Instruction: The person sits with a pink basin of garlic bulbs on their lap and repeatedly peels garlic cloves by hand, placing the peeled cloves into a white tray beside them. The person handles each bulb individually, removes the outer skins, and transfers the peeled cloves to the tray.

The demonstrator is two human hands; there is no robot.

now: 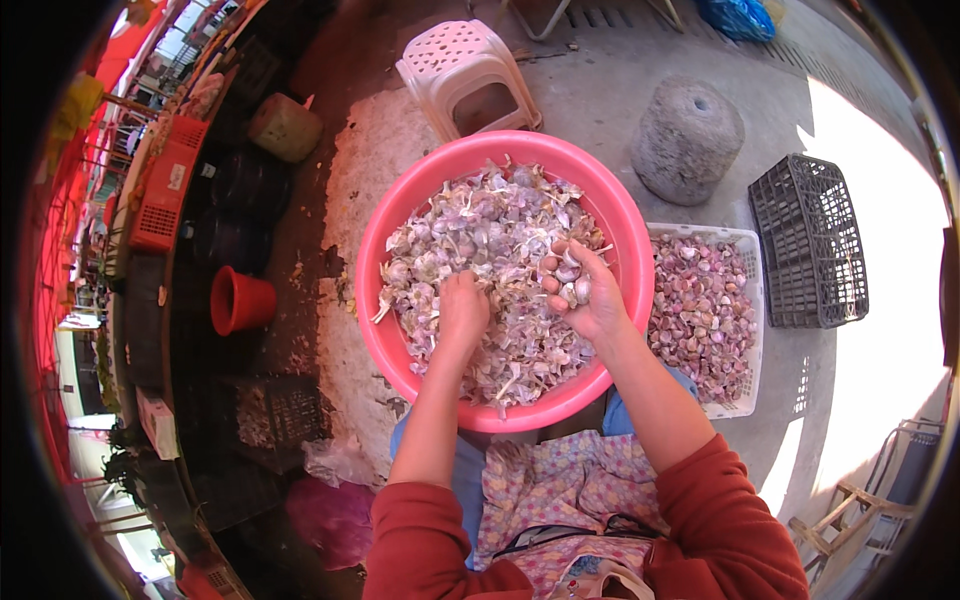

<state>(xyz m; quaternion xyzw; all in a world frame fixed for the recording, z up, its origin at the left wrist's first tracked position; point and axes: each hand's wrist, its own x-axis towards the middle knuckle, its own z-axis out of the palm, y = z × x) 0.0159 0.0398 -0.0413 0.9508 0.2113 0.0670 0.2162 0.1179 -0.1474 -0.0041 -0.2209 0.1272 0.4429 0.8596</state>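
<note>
A large pink plastic basin (636,247) stands in front of me, filled with garlic bulbs (420,266) and loose papery garlic skins (525,352). My right hand (596,300), palm up and fingers curled, holds several garlic cloves (570,281) over the basin's right part. Near the middle, my left hand (463,311) reaches down into the garlic with its fingers bent; its fingertips are hidden, so what they touch does not show. Right of the basin, a white plastic crate (756,337) holds many separated purple cloves (701,315).
Beyond the basin stands a pink plastic stool (457,52). A round stone block (686,142) and a black plastic crate (810,244) are at the right. Leftward are a red bucket (244,300), a dark crate (296,412) and a shelf with red baskets (161,202).
</note>
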